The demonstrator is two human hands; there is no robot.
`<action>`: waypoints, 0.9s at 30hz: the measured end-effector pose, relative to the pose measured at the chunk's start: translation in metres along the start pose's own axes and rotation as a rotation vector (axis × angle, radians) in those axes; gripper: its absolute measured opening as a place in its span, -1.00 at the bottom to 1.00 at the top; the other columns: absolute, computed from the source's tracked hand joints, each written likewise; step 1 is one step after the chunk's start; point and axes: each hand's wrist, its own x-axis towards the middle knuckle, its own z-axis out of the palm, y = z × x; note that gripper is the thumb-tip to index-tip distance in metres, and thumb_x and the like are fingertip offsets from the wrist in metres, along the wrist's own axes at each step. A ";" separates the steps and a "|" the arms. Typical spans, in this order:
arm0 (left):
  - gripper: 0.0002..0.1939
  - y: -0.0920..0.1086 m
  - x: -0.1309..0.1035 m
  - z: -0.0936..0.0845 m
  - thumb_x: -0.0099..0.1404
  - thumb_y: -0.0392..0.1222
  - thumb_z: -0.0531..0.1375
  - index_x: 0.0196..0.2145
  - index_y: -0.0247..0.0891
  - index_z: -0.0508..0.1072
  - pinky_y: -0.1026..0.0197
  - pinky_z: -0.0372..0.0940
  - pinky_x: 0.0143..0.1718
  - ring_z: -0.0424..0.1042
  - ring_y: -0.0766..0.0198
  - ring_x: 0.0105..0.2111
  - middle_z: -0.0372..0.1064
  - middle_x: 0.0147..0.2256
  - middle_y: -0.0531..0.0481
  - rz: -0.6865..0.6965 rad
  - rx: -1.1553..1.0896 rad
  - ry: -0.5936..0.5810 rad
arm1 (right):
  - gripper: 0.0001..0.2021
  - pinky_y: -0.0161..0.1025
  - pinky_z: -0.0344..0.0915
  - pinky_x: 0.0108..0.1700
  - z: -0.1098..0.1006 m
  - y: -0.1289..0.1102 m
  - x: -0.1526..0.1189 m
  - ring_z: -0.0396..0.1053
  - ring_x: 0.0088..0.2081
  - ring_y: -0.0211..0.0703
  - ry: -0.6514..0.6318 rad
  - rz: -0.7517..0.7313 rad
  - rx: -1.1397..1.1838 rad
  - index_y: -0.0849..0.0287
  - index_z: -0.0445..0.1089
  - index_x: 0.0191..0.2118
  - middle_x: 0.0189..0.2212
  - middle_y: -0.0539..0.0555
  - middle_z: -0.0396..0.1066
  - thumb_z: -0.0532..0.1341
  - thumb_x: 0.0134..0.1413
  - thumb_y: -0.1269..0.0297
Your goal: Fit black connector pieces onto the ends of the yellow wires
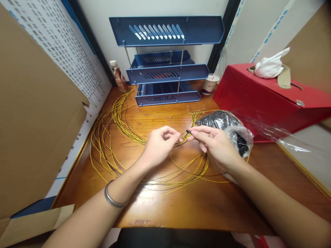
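Observation:
Between the thumb and forefinger of my right hand (216, 141) is a small black piece (189, 131), too small to make out in detail. My left hand (162, 141) faces it with thumb and forefinger pinched together; a thin wire seems to be at the tips, though I cannot make it out clearly. Yellow and dark wires (120, 117) lie in loose loops on the table around and below both hands. Their ends (196, 114) fan out just beyond my fingers. A clear plastic bag of black pieces (219, 119) rests beside my right hand.
A blue tiered rack (168, 98) stands at the back of the wooden table (155, 210). A bottle (119, 77) is at its left, a paper cup (210, 84) at its right. The red tissue box (258, 100) sits back right. Cardboard (36, 103) walls the left side.

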 end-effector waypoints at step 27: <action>-0.83 -0.004 0.000 0.000 0.26 -0.17 0.28 -0.39 -0.36 0.49 0.29 0.29 -0.37 0.43 0.35 -0.47 0.55 -0.41 -0.08 0.027 0.036 -0.023 | -0.74 -0.32 -0.03 -0.58 0.000 0.002 0.000 0.09 -0.63 -0.39 -0.025 0.015 -0.040 0.21 0.59 -0.22 -0.41 0.11 0.57 0.39 0.01 0.15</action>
